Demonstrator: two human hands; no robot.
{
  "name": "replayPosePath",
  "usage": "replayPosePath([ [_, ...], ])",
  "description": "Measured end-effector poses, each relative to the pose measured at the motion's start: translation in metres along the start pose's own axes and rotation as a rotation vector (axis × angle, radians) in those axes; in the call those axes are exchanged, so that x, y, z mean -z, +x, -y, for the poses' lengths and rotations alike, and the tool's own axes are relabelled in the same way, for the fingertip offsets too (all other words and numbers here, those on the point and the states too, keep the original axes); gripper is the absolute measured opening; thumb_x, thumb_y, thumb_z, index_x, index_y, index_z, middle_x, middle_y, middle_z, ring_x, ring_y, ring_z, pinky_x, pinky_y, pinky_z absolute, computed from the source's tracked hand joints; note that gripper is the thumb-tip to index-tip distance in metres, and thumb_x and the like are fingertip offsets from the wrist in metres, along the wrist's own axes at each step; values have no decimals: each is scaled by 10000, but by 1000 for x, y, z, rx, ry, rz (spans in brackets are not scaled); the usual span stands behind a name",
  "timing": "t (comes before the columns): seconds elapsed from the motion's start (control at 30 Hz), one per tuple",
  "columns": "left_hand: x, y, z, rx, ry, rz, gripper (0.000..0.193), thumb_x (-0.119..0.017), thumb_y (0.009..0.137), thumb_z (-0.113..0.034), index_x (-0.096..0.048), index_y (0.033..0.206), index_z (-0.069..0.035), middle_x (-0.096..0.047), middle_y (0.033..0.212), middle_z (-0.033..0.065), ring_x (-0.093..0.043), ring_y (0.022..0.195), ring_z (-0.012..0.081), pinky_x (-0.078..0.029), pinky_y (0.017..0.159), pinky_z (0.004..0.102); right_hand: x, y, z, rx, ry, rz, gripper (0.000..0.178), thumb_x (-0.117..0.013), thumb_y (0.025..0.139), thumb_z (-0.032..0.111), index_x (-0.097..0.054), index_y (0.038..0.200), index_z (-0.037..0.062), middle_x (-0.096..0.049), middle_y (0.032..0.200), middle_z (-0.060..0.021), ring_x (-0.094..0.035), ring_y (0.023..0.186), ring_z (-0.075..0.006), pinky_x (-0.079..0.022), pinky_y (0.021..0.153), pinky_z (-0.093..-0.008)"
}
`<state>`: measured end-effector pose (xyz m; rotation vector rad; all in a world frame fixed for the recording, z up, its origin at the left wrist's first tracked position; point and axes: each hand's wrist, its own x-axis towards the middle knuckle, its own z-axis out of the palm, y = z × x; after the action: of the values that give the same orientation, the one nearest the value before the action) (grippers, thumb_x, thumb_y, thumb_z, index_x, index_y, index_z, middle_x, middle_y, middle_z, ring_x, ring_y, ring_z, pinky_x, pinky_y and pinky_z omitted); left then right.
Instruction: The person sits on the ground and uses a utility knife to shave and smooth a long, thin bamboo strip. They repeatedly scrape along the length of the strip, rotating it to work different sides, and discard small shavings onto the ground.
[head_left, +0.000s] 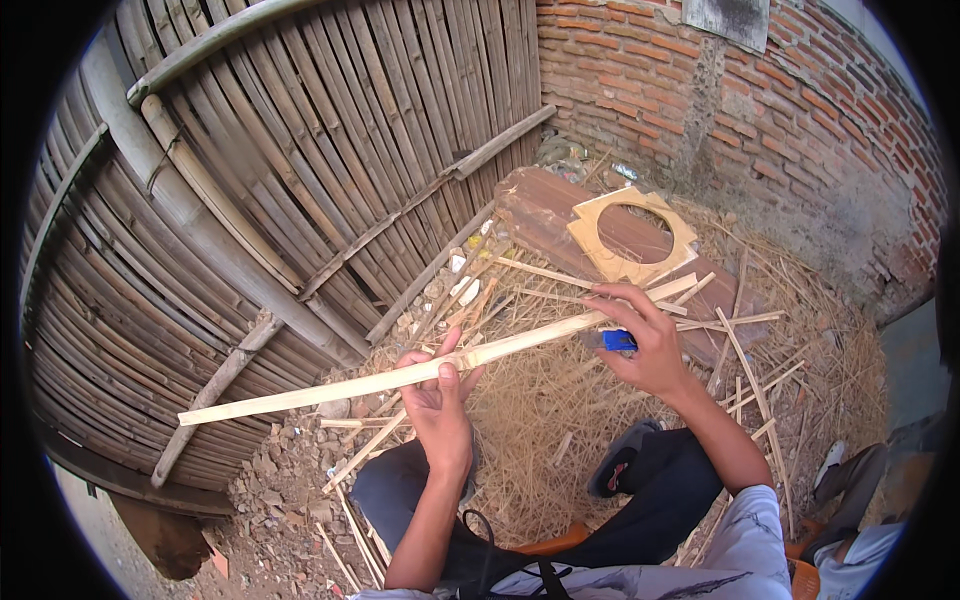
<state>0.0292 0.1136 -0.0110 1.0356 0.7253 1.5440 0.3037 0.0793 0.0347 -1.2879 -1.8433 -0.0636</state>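
A long pale bamboo strip point(340, 387) slants across in front of me, its left end low and its right end higher. My left hand point(440, 400) grips it near the middle, the thumb pressing on its face by a node. Fingers of my right hand point(650, 345) reach over the strip's upper right part. That same hand has a blue utility knife point(619, 341) in it; a short grey blade seems to point left, just under the strip. Most of the knife's handle is hidden by the palm.
Bamboo shavings point(530, 430) cover the ground between my feet, with cut strips point(750, 370) scattered to the right. Farther off, a board with a round hole point(590, 222) lies on a brown panel point(530, 210). A bamboo wall point(400, 130) and brick wall point(630, 70) enclose the spot. Another person's leg point(850, 485) is at right.
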Motion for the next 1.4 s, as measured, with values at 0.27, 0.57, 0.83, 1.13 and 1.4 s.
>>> replayPosePath([
  [0.27,-8,-13,13,126,33,238,403,-589,1118,-178,-363,1443,-108,-511,1551,244,-561,1406,319,-579,1107,529,-13,0,-18,-160,114,205,375,-906,816,185,-778,1149,69,-718,978,-93,-723,888,-272,-565,761,-378],
  [0.57,32,-16,-19,100,1062,1031,433,-848,922,-180,-692,1303,-47,-772,1213,139,-742,1137,296,-589,900,399,19,5,-61,-333,122,197,371,-966,767,270,-800,1025,61,-664,871,-46,-573,756,-197,-439,683,-340],
  [0.83,24,-4,-99,-410,1440,223,357,-904,823,-242,-773,1117,-90,-760,1073,91,-651,1104,320,-362,1081,501,35,3,-65,-432,211,192,364,-976,751,263,-810,1022,86,-662,872,6,-540,745,-136,-410,667,-315],
  [1.13,46,-25,-107,-22,1433,338,318,-877,877,-312,-756,971,-34,-683,649,151,-676,583,335,-520,616,434,43,12,-35,-115,30,-88,530,-906,789,139,-763,1299,127,-615,1410,-88,-672,1173,-272,-563,918,-369],
  [1.4,22,-53,-97,289,997,351,245,-881,902,-214,-748,974,-21,-665,606,49,-654,533,119,-473,516,303,53,5,39,-30,-190,-259,436,-864,849,188,-740,1255,92,-627,1372,-133,-698,1173,-345,-579,934,-430],
])
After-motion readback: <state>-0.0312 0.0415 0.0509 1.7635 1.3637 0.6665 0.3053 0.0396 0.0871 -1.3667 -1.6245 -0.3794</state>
